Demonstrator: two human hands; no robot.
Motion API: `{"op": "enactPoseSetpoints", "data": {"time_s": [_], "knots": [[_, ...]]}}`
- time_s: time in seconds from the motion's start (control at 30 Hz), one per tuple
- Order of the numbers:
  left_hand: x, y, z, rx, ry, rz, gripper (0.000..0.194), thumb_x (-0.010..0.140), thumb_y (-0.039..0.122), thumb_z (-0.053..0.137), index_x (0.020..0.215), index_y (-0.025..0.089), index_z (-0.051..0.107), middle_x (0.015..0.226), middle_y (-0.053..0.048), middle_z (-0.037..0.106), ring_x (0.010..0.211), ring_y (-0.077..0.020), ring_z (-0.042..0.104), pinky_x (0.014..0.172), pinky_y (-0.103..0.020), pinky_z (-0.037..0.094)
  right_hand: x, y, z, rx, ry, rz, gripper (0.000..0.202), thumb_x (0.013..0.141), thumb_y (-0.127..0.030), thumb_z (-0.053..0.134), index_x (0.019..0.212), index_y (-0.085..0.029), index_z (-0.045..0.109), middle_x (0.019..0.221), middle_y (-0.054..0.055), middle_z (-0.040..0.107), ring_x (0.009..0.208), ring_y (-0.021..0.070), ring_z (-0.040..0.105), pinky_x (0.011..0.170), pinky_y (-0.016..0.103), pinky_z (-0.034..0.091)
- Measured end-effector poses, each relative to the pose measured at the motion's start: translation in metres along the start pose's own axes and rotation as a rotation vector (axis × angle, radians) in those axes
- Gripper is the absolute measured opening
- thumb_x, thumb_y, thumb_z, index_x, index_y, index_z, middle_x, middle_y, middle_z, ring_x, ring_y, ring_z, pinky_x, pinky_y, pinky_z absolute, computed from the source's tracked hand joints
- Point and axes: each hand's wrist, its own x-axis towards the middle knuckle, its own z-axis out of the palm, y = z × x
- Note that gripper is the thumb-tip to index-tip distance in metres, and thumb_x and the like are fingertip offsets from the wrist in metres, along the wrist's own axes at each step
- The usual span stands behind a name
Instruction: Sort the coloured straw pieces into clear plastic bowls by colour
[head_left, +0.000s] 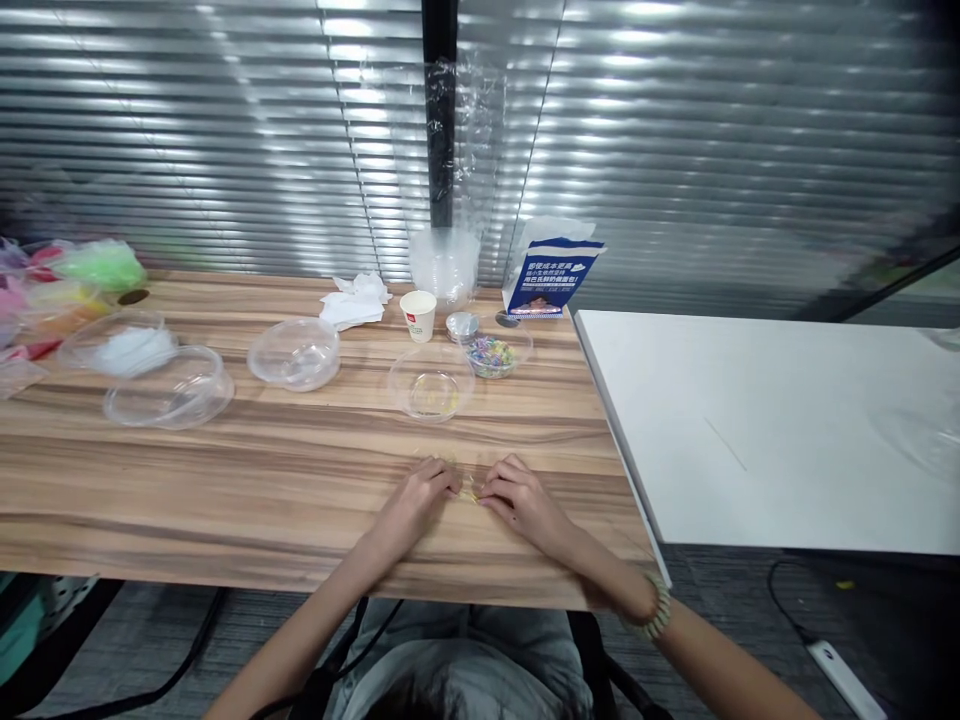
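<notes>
My left hand [429, 487] and my right hand [523, 500] rest near the front edge of the wooden table, fingers pinched and facing each other. Between them is a small clear piece with yellow bits [469, 490]; it looks like thin plastic, but its kind is too small to make out. Both sets of fingertips close on its ends. Just beyond my hands stands a clear round tub [430, 385] with a little yellow in it. Behind that, a clear bowl of small multicoloured pieces [491, 357] sits to the right.
A paper cup [418, 316], crumpled tissues [355, 301] and a blue-and-white bag [553, 275] line the back. Further clear tubs [295, 355] stand left, near colourful plastic bags [67, 285]. A white table [772, 400] adjoins on the right, with a thin stick on it.
</notes>
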Motion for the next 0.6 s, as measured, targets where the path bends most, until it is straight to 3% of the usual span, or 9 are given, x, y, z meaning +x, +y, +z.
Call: {"op": "enactPoseSetpoints", "data": {"time_s": [0.3, 0.43, 0.6], "knots": [[-0.004, 0.007, -0.011, 0.050, 0.064, -0.031, 0.019, 0.083, 0.000, 0.041, 0.084, 0.016, 0.052, 0.086, -0.004, 0.057, 0.081, -0.0165, 0.051, 0.073, -0.027, 0.040, 0.006, -0.008, -0.002, -0.143, -0.061, -0.031, 0.015, 0.091, -0.016, 0.046, 0.082, -0.016, 0.057, 0.082, 0.007, 0.057, 0.083, 0.0206, 0.048, 0.072, 0.034, 0.045], [0.002, 0.010, -0.026, 0.072, 0.152, -0.021, 0.018, 0.085, 0.004, 0.038, 0.083, 0.017, 0.050, 0.081, -0.002, 0.056, 0.076, -0.0148, 0.051, 0.070, -0.025, 0.040, 0.021, -0.008, -0.013, -0.015, 0.110, -0.008, 0.015, 0.091, -0.013, 0.043, 0.082, -0.018, 0.054, 0.077, 0.005, 0.057, 0.077, 0.0185, 0.050, 0.069, 0.031, 0.044], [0.020, 0.011, -0.057, 0.130, 0.320, -0.035, 0.016, 0.087, 0.009, 0.037, 0.080, 0.017, 0.049, 0.077, -0.001, 0.055, 0.073, -0.0140, 0.052, 0.066, -0.024, 0.038, 0.072, -0.008, -0.032, -0.008, 0.316, -0.050, 0.012, 0.089, -0.014, 0.048, 0.083, -0.018, 0.058, 0.077, 0.004, 0.060, 0.074, 0.0172, 0.054, 0.068, 0.030, 0.044]]}}
